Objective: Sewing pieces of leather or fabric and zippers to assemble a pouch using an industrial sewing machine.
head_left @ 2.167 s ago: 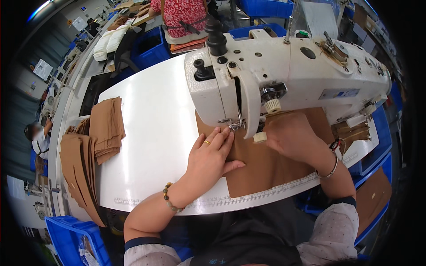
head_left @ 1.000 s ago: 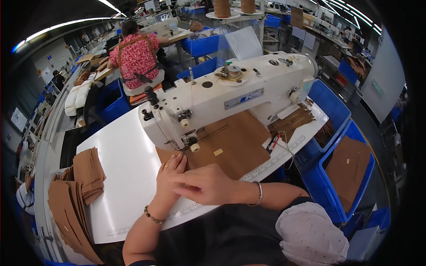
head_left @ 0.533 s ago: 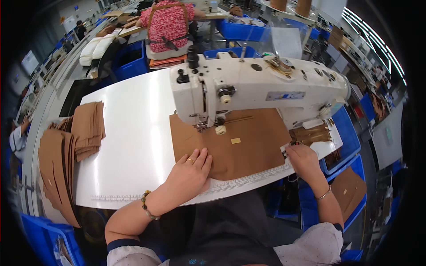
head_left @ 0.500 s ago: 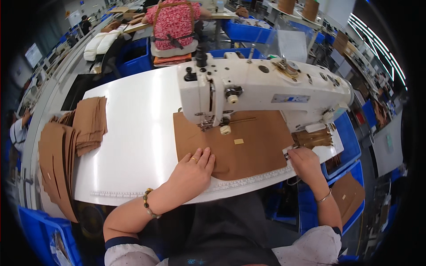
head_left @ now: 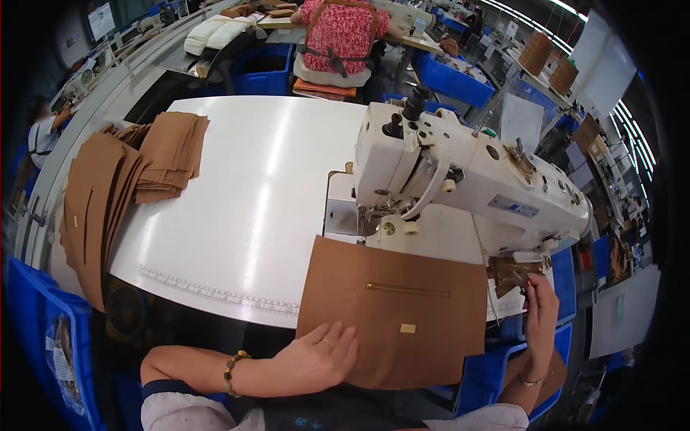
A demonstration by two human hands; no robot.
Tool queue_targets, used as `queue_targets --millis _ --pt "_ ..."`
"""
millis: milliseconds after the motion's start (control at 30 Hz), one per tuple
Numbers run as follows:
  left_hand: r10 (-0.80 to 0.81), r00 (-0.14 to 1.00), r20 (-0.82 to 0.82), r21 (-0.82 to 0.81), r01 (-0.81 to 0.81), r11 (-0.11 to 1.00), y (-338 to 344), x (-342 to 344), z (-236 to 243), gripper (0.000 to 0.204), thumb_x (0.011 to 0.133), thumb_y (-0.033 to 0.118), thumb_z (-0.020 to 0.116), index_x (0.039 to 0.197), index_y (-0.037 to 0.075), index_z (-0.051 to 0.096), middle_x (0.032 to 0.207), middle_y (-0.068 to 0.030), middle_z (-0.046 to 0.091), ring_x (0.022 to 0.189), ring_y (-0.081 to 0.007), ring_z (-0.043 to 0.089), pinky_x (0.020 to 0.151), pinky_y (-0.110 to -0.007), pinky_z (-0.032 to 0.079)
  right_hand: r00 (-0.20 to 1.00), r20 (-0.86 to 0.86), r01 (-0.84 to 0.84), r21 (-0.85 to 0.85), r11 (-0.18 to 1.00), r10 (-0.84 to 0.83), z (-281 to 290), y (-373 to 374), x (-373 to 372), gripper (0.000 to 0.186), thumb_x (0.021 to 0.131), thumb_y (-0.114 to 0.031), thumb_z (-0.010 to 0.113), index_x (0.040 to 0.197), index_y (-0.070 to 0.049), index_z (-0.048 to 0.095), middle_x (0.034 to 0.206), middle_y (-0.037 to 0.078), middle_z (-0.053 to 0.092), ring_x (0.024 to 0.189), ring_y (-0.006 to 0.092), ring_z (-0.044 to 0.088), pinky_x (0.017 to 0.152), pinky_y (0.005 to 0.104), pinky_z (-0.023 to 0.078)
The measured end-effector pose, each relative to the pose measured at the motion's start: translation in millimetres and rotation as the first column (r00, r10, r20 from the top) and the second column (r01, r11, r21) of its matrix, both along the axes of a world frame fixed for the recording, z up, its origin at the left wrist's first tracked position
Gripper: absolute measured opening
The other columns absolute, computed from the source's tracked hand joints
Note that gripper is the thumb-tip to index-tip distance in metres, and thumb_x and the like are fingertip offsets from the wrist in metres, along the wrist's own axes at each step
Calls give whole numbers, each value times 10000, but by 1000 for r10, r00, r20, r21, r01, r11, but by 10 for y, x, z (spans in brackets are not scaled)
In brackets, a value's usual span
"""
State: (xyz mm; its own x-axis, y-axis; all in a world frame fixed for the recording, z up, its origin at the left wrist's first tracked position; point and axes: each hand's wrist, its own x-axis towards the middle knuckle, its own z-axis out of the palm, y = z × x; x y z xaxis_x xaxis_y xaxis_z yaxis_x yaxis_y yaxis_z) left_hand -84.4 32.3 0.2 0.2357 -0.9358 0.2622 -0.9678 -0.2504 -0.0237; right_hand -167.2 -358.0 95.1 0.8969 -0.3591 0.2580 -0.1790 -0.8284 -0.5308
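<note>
Directions are clock positions from the centre of my head view; reasons for placement are my judgement.

1. Panel. At 5 o'clock I locate the brown panel [head_left: 431, 352], lying partly on the white surface [head_left: 237, 215] and overhanging its front edge. A zip [head_left: 407, 289] crosses it, with a pale tag [head_left: 407, 328] below. The panel's far edge sits just short of the presser foot [head_left: 370, 221]; this position appears to leave the zip area exposed for access.

2. Hands. At 6 o'clock, the left hand [head_left: 316, 363] lays its bent fingers on the panel's near left part, probably to steady the overhanging portion. The thumb is hidden, so I cannot tell whether the hand pinches the edge. At 4 o'clock, the right hand [head_left: 543, 310] is closed around small snips [head_left: 520, 277], points directed toward 11 o'clock, away from the panel. This grip likely guards the fabric against accidental nicks.

3. Surroundings. The sewing machine [head_left: 474, 165] stands toward 2 o'clock. Brown strips [head_left: 507, 276] lie beside the snips, presumably for short reach. At 9 o'clock, a fanned stack of brown pieces [head_left: 93, 208] lines the left edge, likely for easy separation.
</note>
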Motion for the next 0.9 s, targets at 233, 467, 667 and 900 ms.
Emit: queue_targets --millis 233,467,667,900 --pt "65 998 24 -74 -64 995 119 -89 -168 366 873 174 610 1175 -5 712 1264 -180 713 1136 -321 711 935 -408 581 851 -116 -523 -102 846 512 -391 723 713 350 907 -109 720 1233 -31 623 998 134 645 867 309 665 736 386 546" --pt "96 995 5 -164 -94 982 153 -125 -281 369 904 151 586 1221 8 709 1318 -175 690 1214 -327 673 942 -397 577 677 -120 -645 -572 507 726 -1034 1141 1419 318 882 -131 647 1195 -77 632 896 66 572 768 251 620 659 377 513" --pt "104 994 -17 -192 -105 976 193 -144 -295 365 917 159 579 1228 25 714 1331 -162 685 1216 -327 672 958 -394 571 711 -133 -627 -566 536 691 -1040 1020 1546 329 872 -107 610 1199 -75 636 936 72 619 770 265 624 647 393 517" --pt "113 994 -2 -175 -111 978 222 -208 -292 346 924 170 583 1214 49 729 1322 -138 697 1222 -303 677 973 -383 563 682 -158 -653 -571 498 714 -1067 1019 1779 308 902 -108 614 1207 -71 637 940 92 669 823 304 654 664 429 534"
